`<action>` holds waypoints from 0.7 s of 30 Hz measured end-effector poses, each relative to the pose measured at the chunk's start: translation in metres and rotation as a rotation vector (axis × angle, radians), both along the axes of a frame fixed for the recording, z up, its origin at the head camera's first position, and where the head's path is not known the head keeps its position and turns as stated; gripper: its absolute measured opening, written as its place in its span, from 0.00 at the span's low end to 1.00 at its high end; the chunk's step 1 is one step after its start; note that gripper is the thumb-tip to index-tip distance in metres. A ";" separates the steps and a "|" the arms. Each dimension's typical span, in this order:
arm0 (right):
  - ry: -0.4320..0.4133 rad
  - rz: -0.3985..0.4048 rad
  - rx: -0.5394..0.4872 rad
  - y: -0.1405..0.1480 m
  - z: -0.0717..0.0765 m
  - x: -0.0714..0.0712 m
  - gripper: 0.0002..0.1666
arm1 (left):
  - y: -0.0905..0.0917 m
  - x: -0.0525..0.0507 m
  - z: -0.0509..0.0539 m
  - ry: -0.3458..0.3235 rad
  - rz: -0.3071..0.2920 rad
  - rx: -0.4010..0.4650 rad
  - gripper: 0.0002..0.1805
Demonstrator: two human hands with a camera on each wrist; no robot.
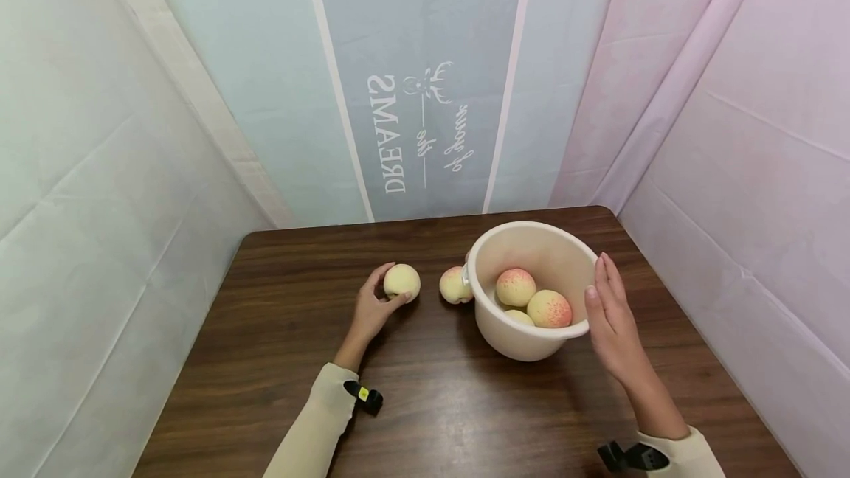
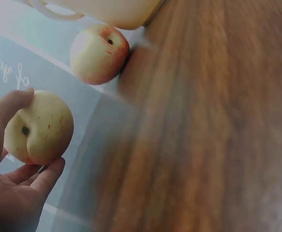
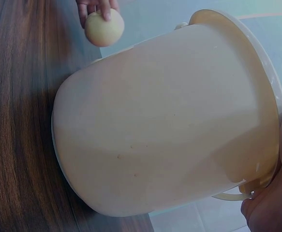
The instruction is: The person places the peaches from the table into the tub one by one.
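Observation:
My left hand [image 1: 373, 306] pinches a pale yellow peach [image 1: 401, 282] between thumb and fingers, left of the bucket. Whether this peach touches the table I cannot tell. Another peach [image 1: 455, 285], blushed red in the left wrist view, lies on the table close beside the bucket's left side. The cream plastic bucket [image 1: 514, 341] stands upright, with several peaches visible inside, including a red-speckled peach [image 1: 550, 309]. My right hand [image 1: 612, 319] rests against the right of the bucket's rim, its fingers straight. In the right wrist view the bucket's handle [image 3: 232, 196] hangs near that hand.
The dark wood-grain table [image 1: 425, 404] has rounded far corners. A printed cloth [image 1: 425, 35] with mirrored lettering hangs behind its far edge. Pale cloth walls [image 1: 750, 168] stand on both sides.

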State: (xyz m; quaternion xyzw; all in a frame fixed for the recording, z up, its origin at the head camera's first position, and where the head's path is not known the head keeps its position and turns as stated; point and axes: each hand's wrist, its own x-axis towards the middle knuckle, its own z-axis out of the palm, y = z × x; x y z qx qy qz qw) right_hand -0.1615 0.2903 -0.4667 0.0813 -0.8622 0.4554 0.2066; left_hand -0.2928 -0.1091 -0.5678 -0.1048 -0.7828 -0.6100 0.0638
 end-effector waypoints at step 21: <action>-0.015 -0.005 0.003 -0.002 0.007 0.002 0.35 | 0.018 0.023 0.066 0.103 -0.097 0.065 0.39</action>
